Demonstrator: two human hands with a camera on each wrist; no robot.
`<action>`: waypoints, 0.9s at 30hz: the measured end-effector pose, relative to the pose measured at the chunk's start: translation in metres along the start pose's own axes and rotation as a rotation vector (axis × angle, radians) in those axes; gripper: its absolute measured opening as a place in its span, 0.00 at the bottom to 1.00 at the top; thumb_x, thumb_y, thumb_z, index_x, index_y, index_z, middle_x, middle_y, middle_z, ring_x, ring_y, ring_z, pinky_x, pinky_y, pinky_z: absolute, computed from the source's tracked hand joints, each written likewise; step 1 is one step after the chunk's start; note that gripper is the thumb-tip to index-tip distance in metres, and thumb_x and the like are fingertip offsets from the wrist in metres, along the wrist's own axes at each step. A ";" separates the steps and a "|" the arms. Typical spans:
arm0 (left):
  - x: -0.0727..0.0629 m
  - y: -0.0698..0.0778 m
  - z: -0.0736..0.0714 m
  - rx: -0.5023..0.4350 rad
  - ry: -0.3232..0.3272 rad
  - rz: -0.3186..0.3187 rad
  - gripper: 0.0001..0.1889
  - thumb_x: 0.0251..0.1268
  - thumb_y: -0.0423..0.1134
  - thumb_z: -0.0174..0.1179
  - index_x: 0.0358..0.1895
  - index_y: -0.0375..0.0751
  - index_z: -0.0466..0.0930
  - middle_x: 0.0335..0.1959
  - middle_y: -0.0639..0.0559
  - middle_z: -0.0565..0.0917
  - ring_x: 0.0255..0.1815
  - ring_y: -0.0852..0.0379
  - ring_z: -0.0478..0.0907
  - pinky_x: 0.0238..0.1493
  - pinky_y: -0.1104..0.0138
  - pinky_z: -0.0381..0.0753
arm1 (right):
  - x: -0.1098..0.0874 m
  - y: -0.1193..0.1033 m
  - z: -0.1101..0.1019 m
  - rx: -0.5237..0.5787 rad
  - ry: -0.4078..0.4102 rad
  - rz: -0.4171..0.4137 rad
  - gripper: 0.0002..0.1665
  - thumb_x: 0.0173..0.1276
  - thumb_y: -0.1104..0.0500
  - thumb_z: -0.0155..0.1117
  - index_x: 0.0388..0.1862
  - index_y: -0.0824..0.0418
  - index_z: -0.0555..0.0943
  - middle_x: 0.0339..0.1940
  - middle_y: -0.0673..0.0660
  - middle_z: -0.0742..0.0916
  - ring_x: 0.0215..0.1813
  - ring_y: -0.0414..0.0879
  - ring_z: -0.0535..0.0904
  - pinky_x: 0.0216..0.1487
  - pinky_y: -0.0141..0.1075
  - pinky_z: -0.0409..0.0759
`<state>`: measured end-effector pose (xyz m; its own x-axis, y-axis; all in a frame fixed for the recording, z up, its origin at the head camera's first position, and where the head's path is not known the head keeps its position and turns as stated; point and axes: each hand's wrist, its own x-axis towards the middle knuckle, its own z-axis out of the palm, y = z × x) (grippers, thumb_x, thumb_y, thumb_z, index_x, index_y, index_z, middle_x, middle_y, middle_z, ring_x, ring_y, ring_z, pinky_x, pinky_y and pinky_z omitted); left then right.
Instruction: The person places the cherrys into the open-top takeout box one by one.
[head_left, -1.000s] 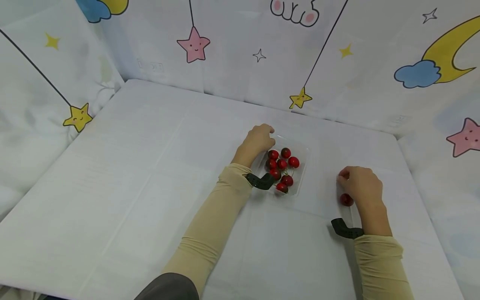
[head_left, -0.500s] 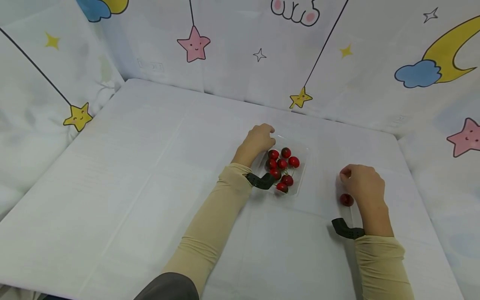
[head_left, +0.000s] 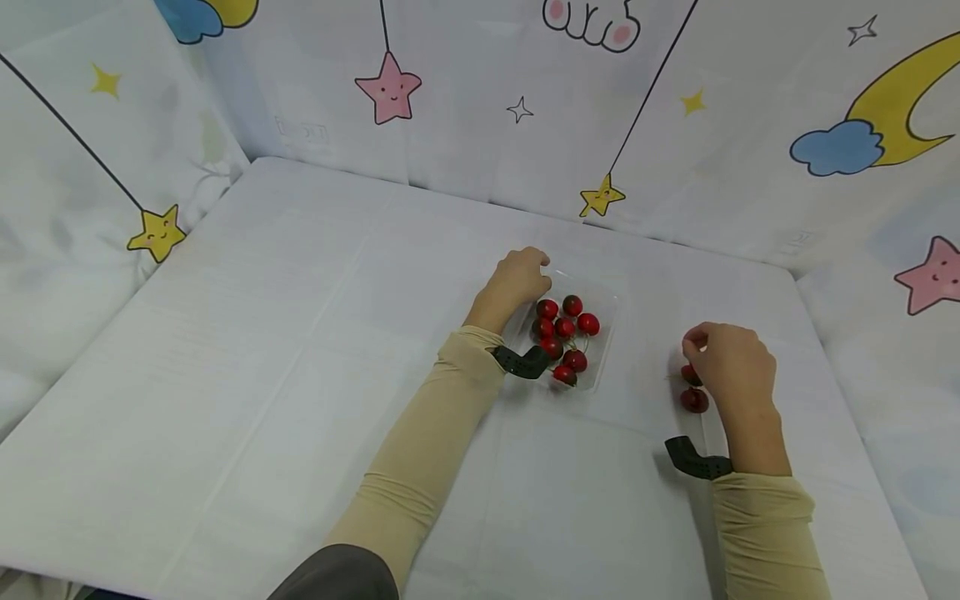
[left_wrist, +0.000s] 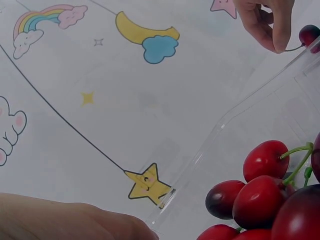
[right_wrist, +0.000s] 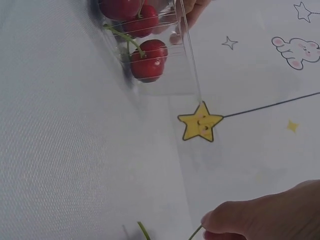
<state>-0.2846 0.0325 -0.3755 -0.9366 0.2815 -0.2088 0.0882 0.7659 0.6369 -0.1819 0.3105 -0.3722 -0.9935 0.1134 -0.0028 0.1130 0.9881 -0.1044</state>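
My left hand grips the far-left corner of a clear plastic container in the head view. Several dark red cherries, some with green stems, lie inside it. To the right, my right hand pinches the stem of a cherry, best seen in the left wrist view. This cherry hangs or rests low by the fingertips; which one I cannot tell. Another cherry lies on the table just nearer than it. A green stem shows at the bottom of the right wrist view, its cherry out of frame.
A white-covered table extends left and in front of the container. White cloth walls printed with stars, clouds and moons border it at the back and sides. A black wrist mount sticks out from the right wrist, another from the left.
My right hand has shifted slightly away and to the right, and a second cherry has come into view under its fingers. The left hand, container and its cherries stay in place.
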 end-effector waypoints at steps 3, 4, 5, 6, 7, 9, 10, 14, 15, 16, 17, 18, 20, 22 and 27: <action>0.000 0.000 0.000 0.002 -0.004 0.001 0.23 0.69 0.40 0.50 0.66 0.43 0.70 0.65 0.47 0.74 0.61 0.50 0.73 0.59 0.59 0.74 | -0.001 -0.002 -0.002 0.008 0.012 0.005 0.13 0.66 0.55 0.55 0.41 0.60 0.83 0.38 0.63 0.86 0.31 0.59 0.79 0.16 0.40 0.68; 0.000 0.000 -0.001 0.004 -0.006 0.000 0.23 0.69 0.40 0.50 0.66 0.43 0.70 0.65 0.47 0.73 0.61 0.50 0.73 0.60 0.59 0.74 | -0.001 -0.002 -0.003 0.010 0.012 0.009 0.13 0.66 0.55 0.55 0.41 0.60 0.83 0.39 0.63 0.86 0.32 0.59 0.79 0.17 0.40 0.68; 0.000 0.000 -0.001 0.004 -0.006 0.002 0.23 0.69 0.40 0.50 0.66 0.43 0.69 0.65 0.47 0.73 0.62 0.50 0.72 0.60 0.59 0.74 | -0.001 -0.002 -0.003 0.012 0.012 0.012 0.13 0.66 0.55 0.54 0.41 0.60 0.83 0.39 0.63 0.86 0.33 0.59 0.79 0.17 0.40 0.68; 0.000 0.000 -0.001 0.004 -0.006 0.002 0.23 0.69 0.40 0.50 0.66 0.43 0.69 0.65 0.47 0.73 0.62 0.50 0.72 0.61 0.58 0.73 | -0.001 -0.003 -0.004 0.015 0.012 0.015 0.13 0.66 0.55 0.54 0.41 0.60 0.83 0.40 0.64 0.86 0.34 0.60 0.79 0.17 0.40 0.69; 0.000 0.000 -0.001 0.004 -0.006 0.003 0.23 0.69 0.40 0.50 0.66 0.43 0.69 0.65 0.47 0.73 0.62 0.50 0.72 0.61 0.58 0.73 | -0.002 -0.003 -0.005 0.016 0.011 0.017 0.13 0.66 0.55 0.54 0.41 0.60 0.83 0.40 0.64 0.86 0.34 0.60 0.78 0.17 0.41 0.69; 0.000 0.000 -0.001 0.009 -0.005 0.006 0.23 0.68 0.40 0.50 0.66 0.43 0.69 0.65 0.47 0.73 0.63 0.49 0.72 0.61 0.58 0.73 | -0.002 -0.004 -0.005 0.021 0.010 0.022 0.14 0.66 0.55 0.54 0.41 0.60 0.82 0.41 0.64 0.86 0.36 0.60 0.78 0.18 0.41 0.69; 0.000 0.000 -0.001 0.013 -0.006 0.006 0.23 0.68 0.40 0.50 0.66 0.43 0.69 0.65 0.47 0.73 0.63 0.49 0.72 0.61 0.58 0.73 | -0.002 -0.004 -0.006 0.023 0.010 0.023 0.14 0.66 0.55 0.54 0.41 0.60 0.82 0.42 0.64 0.85 0.36 0.61 0.78 0.18 0.40 0.69; -0.001 0.000 -0.002 0.023 -0.008 0.008 0.23 0.68 0.40 0.50 0.66 0.44 0.69 0.65 0.48 0.73 0.62 0.50 0.72 0.61 0.59 0.73 | -0.002 -0.006 -0.007 0.028 0.022 0.022 0.14 0.66 0.54 0.54 0.41 0.60 0.82 0.42 0.64 0.85 0.36 0.60 0.78 0.17 0.40 0.68; 0.000 0.000 -0.002 0.020 -0.009 0.007 0.23 0.68 0.40 0.50 0.66 0.43 0.69 0.65 0.48 0.73 0.62 0.50 0.72 0.61 0.59 0.73 | -0.002 -0.006 -0.007 0.028 0.027 0.021 0.14 0.66 0.54 0.54 0.41 0.60 0.83 0.42 0.64 0.86 0.35 0.60 0.78 0.17 0.39 0.68; 0.000 0.000 -0.002 0.019 -0.010 0.006 0.23 0.68 0.40 0.50 0.66 0.43 0.69 0.65 0.48 0.73 0.62 0.50 0.72 0.61 0.59 0.73 | -0.002 -0.006 -0.007 0.027 0.033 0.019 0.14 0.66 0.54 0.54 0.41 0.60 0.83 0.42 0.64 0.86 0.35 0.60 0.78 0.17 0.39 0.68; 0.000 0.000 -0.002 0.018 -0.011 0.004 0.23 0.68 0.40 0.50 0.66 0.43 0.69 0.65 0.48 0.73 0.62 0.50 0.72 0.61 0.59 0.73 | -0.002 -0.006 -0.007 0.026 0.037 0.018 0.14 0.66 0.54 0.54 0.41 0.60 0.83 0.42 0.64 0.86 0.35 0.60 0.78 0.16 0.38 0.68; 0.000 0.000 -0.002 0.014 -0.011 0.003 0.23 0.68 0.40 0.50 0.66 0.43 0.69 0.65 0.48 0.74 0.62 0.51 0.72 0.61 0.59 0.73 | -0.002 -0.006 -0.007 0.026 0.040 0.018 0.14 0.66 0.54 0.54 0.41 0.60 0.83 0.42 0.64 0.86 0.34 0.59 0.78 0.16 0.38 0.68; 0.000 -0.001 -0.001 0.012 -0.011 0.003 0.23 0.69 0.40 0.50 0.66 0.43 0.69 0.65 0.48 0.74 0.62 0.51 0.73 0.61 0.59 0.73 | -0.002 -0.007 -0.007 0.022 0.047 0.016 0.14 0.66 0.54 0.54 0.41 0.60 0.83 0.42 0.64 0.86 0.34 0.59 0.77 0.16 0.38 0.67; 0.001 -0.001 -0.001 0.013 -0.012 0.002 0.23 0.69 0.40 0.50 0.66 0.43 0.69 0.65 0.48 0.74 0.62 0.51 0.72 0.61 0.59 0.73 | -0.002 -0.007 -0.007 0.020 0.053 0.014 0.14 0.66 0.54 0.54 0.41 0.59 0.83 0.42 0.64 0.86 0.34 0.58 0.77 0.16 0.37 0.67; 0.001 -0.001 -0.001 0.016 -0.013 0.001 0.23 0.68 0.40 0.50 0.66 0.44 0.69 0.66 0.48 0.73 0.63 0.50 0.71 0.62 0.59 0.72 | -0.003 -0.009 -0.008 0.033 0.068 0.011 0.14 0.66 0.54 0.54 0.41 0.59 0.83 0.42 0.64 0.86 0.33 0.57 0.77 0.16 0.36 0.66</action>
<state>-0.2863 0.0319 -0.3756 -0.9321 0.2894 -0.2180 0.0945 0.7751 0.6248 -0.1794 0.3023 -0.3633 -0.9892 0.1320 0.0630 0.1224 0.9830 -0.1370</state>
